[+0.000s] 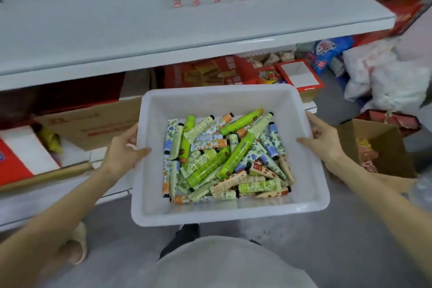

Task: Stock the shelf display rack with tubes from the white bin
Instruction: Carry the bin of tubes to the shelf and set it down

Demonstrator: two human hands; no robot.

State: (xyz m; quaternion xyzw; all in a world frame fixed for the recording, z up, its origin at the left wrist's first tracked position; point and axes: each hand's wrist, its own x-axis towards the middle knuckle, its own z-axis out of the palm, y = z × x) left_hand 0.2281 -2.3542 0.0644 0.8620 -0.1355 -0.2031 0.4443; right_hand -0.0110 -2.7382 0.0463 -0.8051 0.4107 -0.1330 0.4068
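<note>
Grey top, dark trousers, beige open-toe slipper on foot; forearms bare.

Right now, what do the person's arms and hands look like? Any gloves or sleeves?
No gloves and no sleeves in view. The left hand and right hand are bare, with no rings showing. The left forearm and right forearm are bare too, right up to the picture's edge, with no watch or bracelet at either wrist.

Ahead of you lie red boxes and a cardboard carton; to your right, white plastic bags.
</note>
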